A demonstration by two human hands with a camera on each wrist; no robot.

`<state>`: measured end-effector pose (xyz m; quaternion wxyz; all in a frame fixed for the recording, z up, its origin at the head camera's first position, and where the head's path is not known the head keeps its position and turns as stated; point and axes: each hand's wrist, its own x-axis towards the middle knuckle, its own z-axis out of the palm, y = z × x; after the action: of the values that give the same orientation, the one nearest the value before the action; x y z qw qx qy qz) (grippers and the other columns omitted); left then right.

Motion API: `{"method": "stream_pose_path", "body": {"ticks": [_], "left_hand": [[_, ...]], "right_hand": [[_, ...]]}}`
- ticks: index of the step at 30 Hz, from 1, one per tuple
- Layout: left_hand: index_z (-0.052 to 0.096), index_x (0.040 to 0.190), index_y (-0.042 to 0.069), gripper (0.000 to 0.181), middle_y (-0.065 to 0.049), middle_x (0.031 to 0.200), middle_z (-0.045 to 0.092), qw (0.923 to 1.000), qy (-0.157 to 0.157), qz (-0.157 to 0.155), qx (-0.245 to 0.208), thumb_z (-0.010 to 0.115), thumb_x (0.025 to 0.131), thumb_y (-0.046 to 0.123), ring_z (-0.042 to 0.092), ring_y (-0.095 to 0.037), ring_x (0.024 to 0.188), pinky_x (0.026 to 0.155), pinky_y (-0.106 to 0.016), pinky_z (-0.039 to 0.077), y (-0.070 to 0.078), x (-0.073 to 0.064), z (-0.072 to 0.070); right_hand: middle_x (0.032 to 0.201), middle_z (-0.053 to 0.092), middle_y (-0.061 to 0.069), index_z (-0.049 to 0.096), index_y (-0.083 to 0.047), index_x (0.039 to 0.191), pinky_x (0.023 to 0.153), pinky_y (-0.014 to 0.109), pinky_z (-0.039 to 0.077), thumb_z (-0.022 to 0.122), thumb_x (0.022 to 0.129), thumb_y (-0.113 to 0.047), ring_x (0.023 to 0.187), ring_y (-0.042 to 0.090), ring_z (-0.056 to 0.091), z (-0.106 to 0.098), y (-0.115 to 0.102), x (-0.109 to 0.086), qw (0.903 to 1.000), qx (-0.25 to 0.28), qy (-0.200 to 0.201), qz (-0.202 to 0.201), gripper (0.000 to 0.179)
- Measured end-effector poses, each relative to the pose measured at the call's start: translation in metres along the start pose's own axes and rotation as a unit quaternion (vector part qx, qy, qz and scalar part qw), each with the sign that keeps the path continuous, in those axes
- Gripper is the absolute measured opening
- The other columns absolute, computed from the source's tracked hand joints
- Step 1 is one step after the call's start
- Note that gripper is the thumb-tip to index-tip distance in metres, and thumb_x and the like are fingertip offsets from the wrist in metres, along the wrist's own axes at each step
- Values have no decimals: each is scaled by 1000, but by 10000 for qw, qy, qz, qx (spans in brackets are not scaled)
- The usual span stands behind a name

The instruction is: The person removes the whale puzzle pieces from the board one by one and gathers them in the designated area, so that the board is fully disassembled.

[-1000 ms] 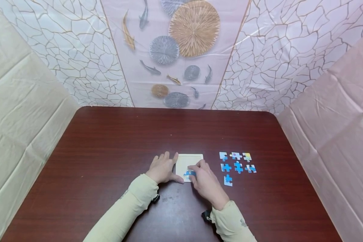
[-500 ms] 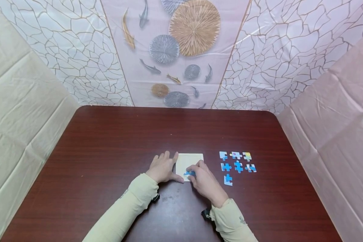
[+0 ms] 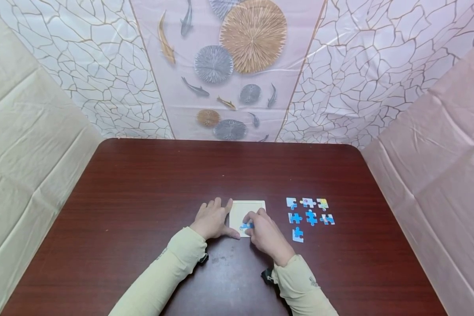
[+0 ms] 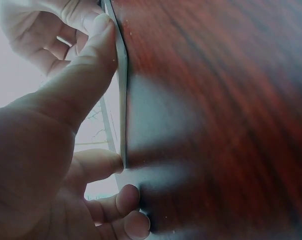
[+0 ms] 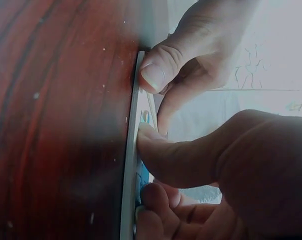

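Note:
A small pale square puzzle tray (image 3: 242, 210) with a raised rim lies on the table. My left hand (image 3: 214, 220) rests against its left side, index finger by the far corner and thumb on the near edge. Inside the tray, near its front, a blue-and-white jigsaw piece (image 3: 245, 226) shows partly. My right hand (image 3: 266, 235) pinches it between thumb and curled fingers, which cover the rest. In the right wrist view, blue jigsaw surface (image 5: 144, 172) shows between those fingertips, low against the tray. Whether more than one piece lies under the fingers, I cannot tell.
Several loose jigsaw pieces (image 3: 311, 218) lie in rows to the right of the tray, blue, white and yellow. The dark red-brown table (image 3: 154, 175) ends at a patterned curtain (image 3: 229, 87) behind and pale cloth walls on both sides.
My right hand has shifted very slightly left, its fingers still at the blue-and-white jigsaw piece in the tray. The left hand, tray and loose pieces stay where they were.

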<state>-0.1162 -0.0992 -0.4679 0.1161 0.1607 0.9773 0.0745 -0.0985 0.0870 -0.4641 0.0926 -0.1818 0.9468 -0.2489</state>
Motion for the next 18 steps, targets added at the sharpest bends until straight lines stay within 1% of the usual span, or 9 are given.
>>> {"method": "stream_pose_path", "body": {"ticks": [7,18], "left_hand": [[37,151,13,117,-17,118,52,10000,-13,-14,20,68,60,79,51,-29,102,79,-38,37,0,0,1],[36,152,14,117,-17,120,51,10000,-60,-29,63,66,61,81,51,-29,100,79,-38,38,-1,1,1]], "right_hand": [[87,50,4,67,-11,101,67,33,47,74,84,-5,71,15,53,0,2,3,9999,32,-129,102,19],[88,52,3,66,-13,98,69,34,46,75,83,-6,71,15,52,-2,-2,6,9988,46,-279,388,19]]}}
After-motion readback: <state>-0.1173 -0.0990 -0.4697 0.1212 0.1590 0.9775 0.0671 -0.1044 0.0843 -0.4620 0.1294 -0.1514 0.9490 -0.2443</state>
